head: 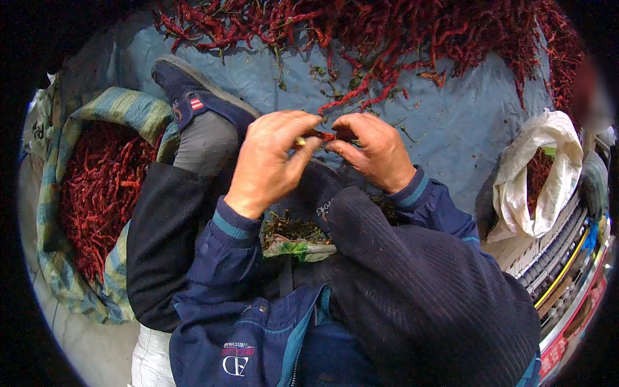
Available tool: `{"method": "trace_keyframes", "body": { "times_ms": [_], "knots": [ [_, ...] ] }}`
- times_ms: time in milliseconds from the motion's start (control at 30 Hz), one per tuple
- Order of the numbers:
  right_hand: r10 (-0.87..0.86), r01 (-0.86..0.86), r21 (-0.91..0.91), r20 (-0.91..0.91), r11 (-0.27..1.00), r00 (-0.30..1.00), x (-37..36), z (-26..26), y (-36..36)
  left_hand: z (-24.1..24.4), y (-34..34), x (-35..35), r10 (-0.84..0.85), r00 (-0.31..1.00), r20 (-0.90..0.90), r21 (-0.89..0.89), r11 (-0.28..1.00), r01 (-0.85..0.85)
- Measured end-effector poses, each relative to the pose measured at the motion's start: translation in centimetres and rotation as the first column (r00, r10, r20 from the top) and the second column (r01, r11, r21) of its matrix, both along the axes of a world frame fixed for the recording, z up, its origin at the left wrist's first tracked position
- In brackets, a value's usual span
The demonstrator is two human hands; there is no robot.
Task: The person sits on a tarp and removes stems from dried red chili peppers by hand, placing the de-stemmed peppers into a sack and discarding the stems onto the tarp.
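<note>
Between my two hands is a dried red chili pepper (327,137), mostly hidden by the fingers. My left hand (273,157) pinches its near end, where a small yellowish piece shows at the fingertips. My right hand (375,147) has thumb and forefinger at the pepper's other end; a bit of green shows behind the thumb. Just beyond the hands, long red chilies (350,96) lie on a blue plastic sheet (449,130), with a large heap of dried chilies (411,29) further back. Stems and scraps (292,227) lie between my legs.
A striped woven sack (48,213) full of red chilies (104,198) stands on the left. On the right, a white woven sack (512,193) holds more chilies, near a rack-like stack of items (556,261). My shoe (193,87) rests on the sheet.
</note>
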State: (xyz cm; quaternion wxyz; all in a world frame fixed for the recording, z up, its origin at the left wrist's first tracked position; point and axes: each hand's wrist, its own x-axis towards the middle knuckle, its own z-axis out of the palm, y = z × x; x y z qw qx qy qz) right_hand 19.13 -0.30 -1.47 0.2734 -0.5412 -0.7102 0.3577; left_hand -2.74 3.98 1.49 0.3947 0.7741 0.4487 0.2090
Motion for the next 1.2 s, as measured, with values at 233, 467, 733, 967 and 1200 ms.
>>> {"method": "trace_keyframes", "body": {
  "times_ms": [233, 467, 733, 967, 1200],
  "knots": [
    [0.009, -0.031, -0.100, -0.217, 0.994, 0.976, 0.2, 0.6, 0.1, 0.2, -0.8, 0.6, 0.245, 0.956, 0.161, -0.699, 0.712, -0.065],
    [0.336, -0.335, 0.041, -0.032, 0.941, 0.941, 0.6, 2.0, 0.8, -0.2, -1.0, -0.3, 0.182, 0.967, 0.178, -0.834, 0.549, 0.050],
    [-0.014, -0.620, -0.483, -0.795, 0.618, 0.606, 1.9, 1.6, -0.2, -0.1, -2.9, -0.6, 0.368, 0.828, 0.424, -0.905, 0.128, 0.407],
    [0.016, -0.370, -0.582, -0.522, 0.724, 0.853, 2.5, 0.9, -0.8, -1.4, -3.0, -0.9, 0.591, 0.720, 0.364, -0.922, 0.118, 0.370],
    [-0.189, 0.000, -0.446, -0.380, 0.895, 0.905, 1.4, 2.7, -2.5, -0.8, -2.7, 1.9, 0.387, 0.909, 0.157, -0.938, 0.346, 0.015]
  ]
}}
